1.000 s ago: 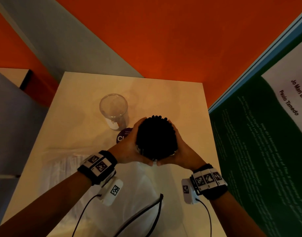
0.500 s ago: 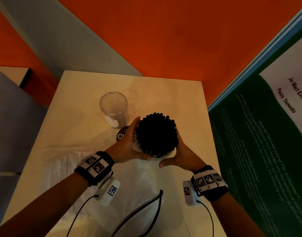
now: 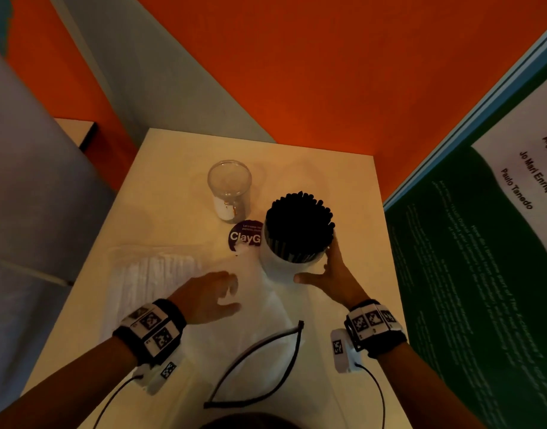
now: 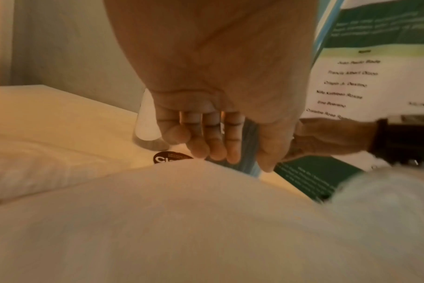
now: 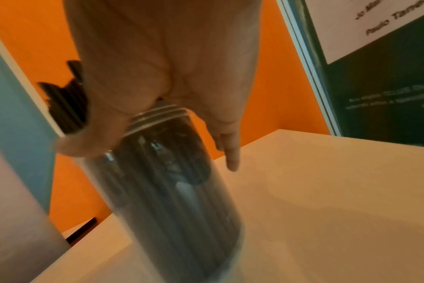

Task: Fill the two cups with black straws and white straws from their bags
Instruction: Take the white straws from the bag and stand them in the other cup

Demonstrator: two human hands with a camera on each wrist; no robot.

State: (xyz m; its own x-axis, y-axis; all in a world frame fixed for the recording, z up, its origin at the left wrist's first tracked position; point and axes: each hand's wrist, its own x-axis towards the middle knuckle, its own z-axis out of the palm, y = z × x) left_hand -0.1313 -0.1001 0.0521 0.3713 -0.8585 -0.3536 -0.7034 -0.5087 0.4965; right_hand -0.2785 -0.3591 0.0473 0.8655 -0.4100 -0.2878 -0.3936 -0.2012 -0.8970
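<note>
A round sticker (image 3: 246, 236) on the tabletop (image 3: 343, 187) reads "ClayG", its end hidden behind the cup (image 3: 289, 264) packed with black straws (image 3: 298, 224). The right hand (image 3: 335, 275) rests spread against that cup; the left hand (image 3: 208, 297) hovers relaxed, holding nothing, over the bag of white straws (image 3: 154, 280). The empty cup (image 3: 229, 190) stands behind. The right wrist view alone shows the cup's ribbed rim.

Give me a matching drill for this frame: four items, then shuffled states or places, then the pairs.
Items
1. clear cup
2. cup of black straws
3. bag of white straws
4. left hand

States
A. packed full, right hand beside it
B. lying flat at the table's left
C. standing empty
D. holding nothing, over an emptied bag

Pairs: 1-C, 2-A, 3-B, 4-D
</note>
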